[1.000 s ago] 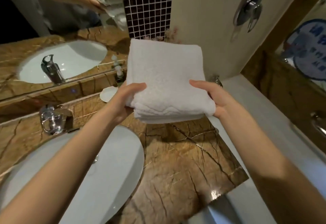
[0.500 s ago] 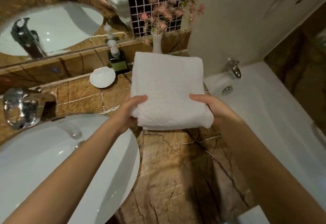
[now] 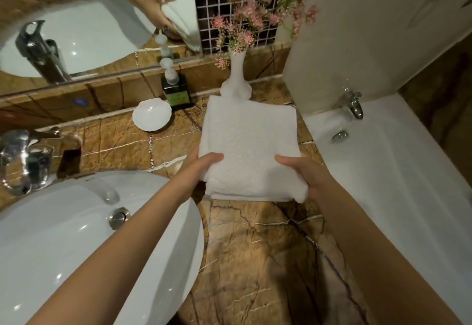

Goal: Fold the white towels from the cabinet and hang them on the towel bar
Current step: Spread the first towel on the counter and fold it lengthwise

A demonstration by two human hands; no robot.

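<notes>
A stack of folded white towels [image 3: 249, 143] sits low over the brown marble counter [image 3: 255, 248], between the sink and the bathtub. My left hand [image 3: 201, 168] grips its near left edge, thumb on top and fingers underneath. My right hand [image 3: 304, 174] grips the near right edge the same way. The far edge of the stack reaches the foot of a white vase. Whether the stack rests on the counter I cannot tell. No towel bar or cabinet is in view.
A white sink [image 3: 84, 235] with a chrome tap [image 3: 25, 161] lies to the left. Behind the towels stand a white vase of pink flowers [image 3: 236, 74], a soap dispenser [image 3: 175, 87] and a white dish [image 3: 152, 113]. The bathtub [image 3: 383, 171] lies to the right, a mirror [image 3: 76, 30] behind.
The folded towels have come down from chest height toward the counter, still held by both hands. My view has tilted down; the vase, dispenser and dish have come into sight.
</notes>
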